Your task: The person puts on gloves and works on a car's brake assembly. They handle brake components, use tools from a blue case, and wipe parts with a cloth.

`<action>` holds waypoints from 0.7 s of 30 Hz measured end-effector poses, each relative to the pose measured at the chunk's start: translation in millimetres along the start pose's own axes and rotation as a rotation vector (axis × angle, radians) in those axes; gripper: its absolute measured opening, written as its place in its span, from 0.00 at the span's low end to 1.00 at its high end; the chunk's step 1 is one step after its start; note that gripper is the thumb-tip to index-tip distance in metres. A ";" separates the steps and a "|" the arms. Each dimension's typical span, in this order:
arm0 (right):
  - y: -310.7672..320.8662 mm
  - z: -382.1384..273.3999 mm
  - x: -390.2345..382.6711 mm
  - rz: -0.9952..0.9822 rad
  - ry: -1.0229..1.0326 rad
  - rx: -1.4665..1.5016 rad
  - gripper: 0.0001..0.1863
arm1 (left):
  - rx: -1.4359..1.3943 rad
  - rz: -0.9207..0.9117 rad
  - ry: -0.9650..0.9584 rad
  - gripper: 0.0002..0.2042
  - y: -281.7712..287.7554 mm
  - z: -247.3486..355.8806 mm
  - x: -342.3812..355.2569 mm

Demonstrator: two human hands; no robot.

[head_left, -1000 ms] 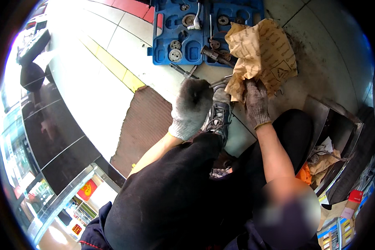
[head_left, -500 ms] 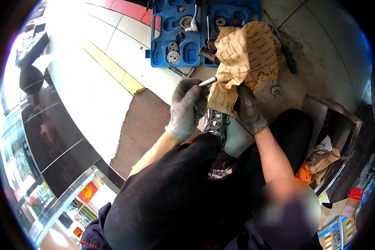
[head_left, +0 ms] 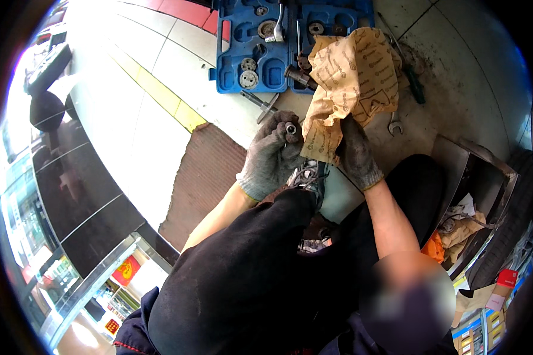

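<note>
Found, ahead of the grey knit-gloved left hand [head_left: 269, 148], an open blue moulded-plastic case [head_left: 273, 72]; beyond the matching right hand [head_left: 356, 152], gripped at its near edge by partly hidden fingers, a crumpled brown printed paper sheet [head_left: 355, 77]; pinched in the left hand's curled fingers, a small silver-grey round metal piece [head_left: 290, 128] with hollow-looking end. In judgement, keep the pinch on its sides and the sheet slack. Counted: one case, one sheet, two hands, one steel open-ended wrench [head_left: 395, 126] ahead-right of the right hand, one metal piece.
</note>
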State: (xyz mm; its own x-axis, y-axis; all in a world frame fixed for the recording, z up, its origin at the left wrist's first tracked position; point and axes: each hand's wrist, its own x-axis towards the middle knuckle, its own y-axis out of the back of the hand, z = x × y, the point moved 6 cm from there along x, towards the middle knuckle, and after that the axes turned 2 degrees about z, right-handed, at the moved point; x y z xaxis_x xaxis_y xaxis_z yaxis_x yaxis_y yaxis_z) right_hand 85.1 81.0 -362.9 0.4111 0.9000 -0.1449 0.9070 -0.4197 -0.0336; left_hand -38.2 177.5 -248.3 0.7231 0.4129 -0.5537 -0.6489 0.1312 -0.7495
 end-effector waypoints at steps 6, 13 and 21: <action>3.5 -49.0 -8.0 -0.014 0.244 -0.122 0.22 | 0.388 0.251 0.022 0.13 0.2 0.2 0.4; -6.7 -74.4 -0.7 -0.129 -0.014 -0.329 0.16 | 1.118 0.247 0.081 0.14 -1.3 -2.3 3.4; 30.2 -40.0 7.4 0.289 -0.067 -0.437 0.21 | 0.950 0.341 -0.054 0.14 10.2 14.9 20.2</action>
State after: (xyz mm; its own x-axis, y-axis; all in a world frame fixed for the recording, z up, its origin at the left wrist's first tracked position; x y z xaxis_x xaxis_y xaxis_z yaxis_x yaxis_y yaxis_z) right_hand 119.2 79.7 -325.5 0.6563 0.7394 -0.1505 0.7167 -0.5484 0.4308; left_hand -33.7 200.6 -261.7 0.4675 0.5992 -0.6499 -0.7557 0.6524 0.0579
